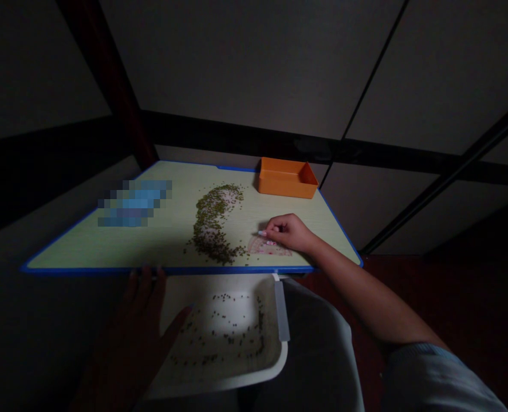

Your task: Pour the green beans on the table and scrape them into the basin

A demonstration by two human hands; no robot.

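My right hand [290, 232] is over the right half of the small table, its thumb and fingers pinched together. Anything between the fingertips is too small to make out. Beneath that hand lies a clear protractor [260, 247] with pink marks, flat on the tabletop. To its left spreads a curved heap of small green and dark beans or seeds [213, 214]. My left hand [140, 326], in deep shadow, has its fingers stretched to the table's front edge and its thumb apart over a white plastic basin [264, 372]. Small dark grains are scattered inside the basin.
An orange open box [286, 186] stands at the table's back right corner. A blurred blue item [137, 203] lies on the left side. The pale tabletop [90, 249] has a blue rim. Dark panelled doors [245, 63] rise behind it. My knee [322, 337] is right of the basin.
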